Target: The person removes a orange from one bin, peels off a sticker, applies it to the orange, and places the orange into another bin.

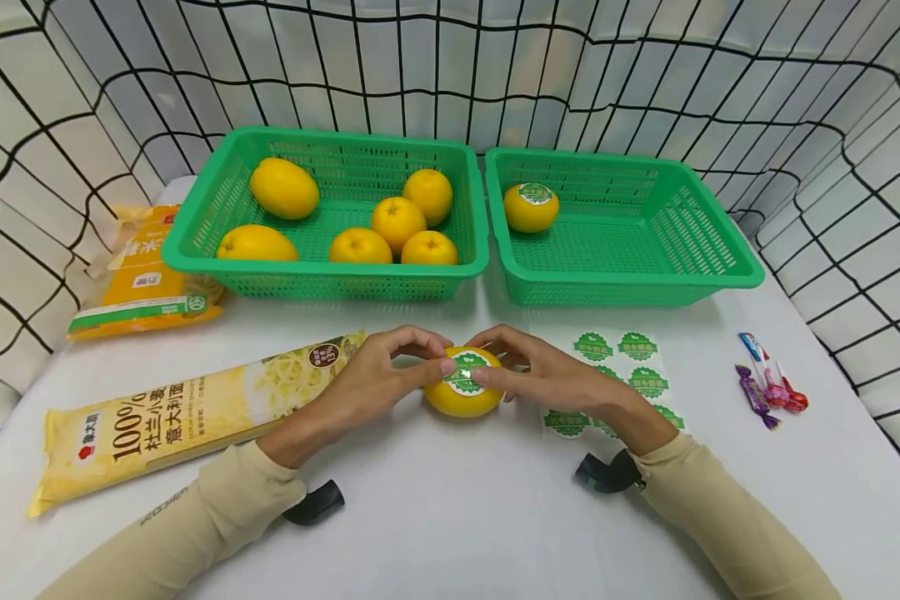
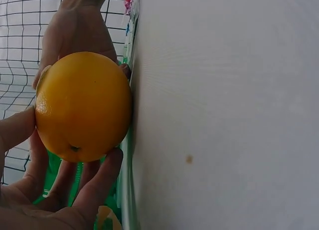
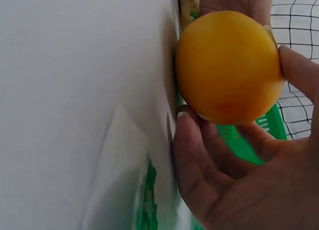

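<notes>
White table [image 1: 450, 517] | orange [image 1: 461, 405] mid-table, left grip [image 1: 390, 371] and right grip [image 1: 543, 371] both holding it | looks firm, maybe slick; I'd hold its round sides, off the sticker [image 1: 468, 365]

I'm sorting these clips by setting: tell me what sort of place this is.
It looks like a small labelling or packing station, perhaps a staged one: green baskets hold yellow fruit, a sheet of green stickers lies on the white table, and black netting stands behind it.
</notes>
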Tool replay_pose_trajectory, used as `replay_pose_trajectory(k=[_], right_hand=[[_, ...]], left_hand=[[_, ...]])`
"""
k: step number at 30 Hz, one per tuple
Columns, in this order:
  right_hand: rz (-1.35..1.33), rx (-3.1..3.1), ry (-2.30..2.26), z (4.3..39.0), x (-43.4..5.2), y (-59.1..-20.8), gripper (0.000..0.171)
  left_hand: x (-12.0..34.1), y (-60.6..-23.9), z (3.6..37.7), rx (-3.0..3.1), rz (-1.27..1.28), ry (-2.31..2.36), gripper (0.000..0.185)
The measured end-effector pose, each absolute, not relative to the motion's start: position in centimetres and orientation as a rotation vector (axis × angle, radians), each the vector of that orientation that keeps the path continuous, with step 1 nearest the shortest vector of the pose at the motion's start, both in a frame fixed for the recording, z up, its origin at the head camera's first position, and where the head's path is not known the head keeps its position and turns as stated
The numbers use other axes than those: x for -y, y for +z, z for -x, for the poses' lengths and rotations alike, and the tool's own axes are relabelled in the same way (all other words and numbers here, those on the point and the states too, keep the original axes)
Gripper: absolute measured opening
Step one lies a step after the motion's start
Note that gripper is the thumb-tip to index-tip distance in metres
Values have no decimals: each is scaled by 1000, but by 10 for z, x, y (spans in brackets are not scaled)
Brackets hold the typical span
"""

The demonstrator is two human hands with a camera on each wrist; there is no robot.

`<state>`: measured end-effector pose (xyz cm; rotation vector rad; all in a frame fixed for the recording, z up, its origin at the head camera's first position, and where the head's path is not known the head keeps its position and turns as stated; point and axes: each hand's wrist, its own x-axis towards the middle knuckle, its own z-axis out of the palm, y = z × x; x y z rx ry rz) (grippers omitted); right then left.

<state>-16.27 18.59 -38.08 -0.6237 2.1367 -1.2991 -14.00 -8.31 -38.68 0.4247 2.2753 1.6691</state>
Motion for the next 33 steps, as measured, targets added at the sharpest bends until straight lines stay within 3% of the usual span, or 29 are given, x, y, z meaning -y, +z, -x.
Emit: replay_pose_trajectory(k=[10, 33], right_hand=[[749, -2132, -1277, 163, -190, -378, 47], [628, -2597, -1159, 136, -158, -381, 44]], left_hand=[[85, -385, 139, -2272, -440, 1685, 23], [83, -383, 137, -2278, -422, 1703, 25]])
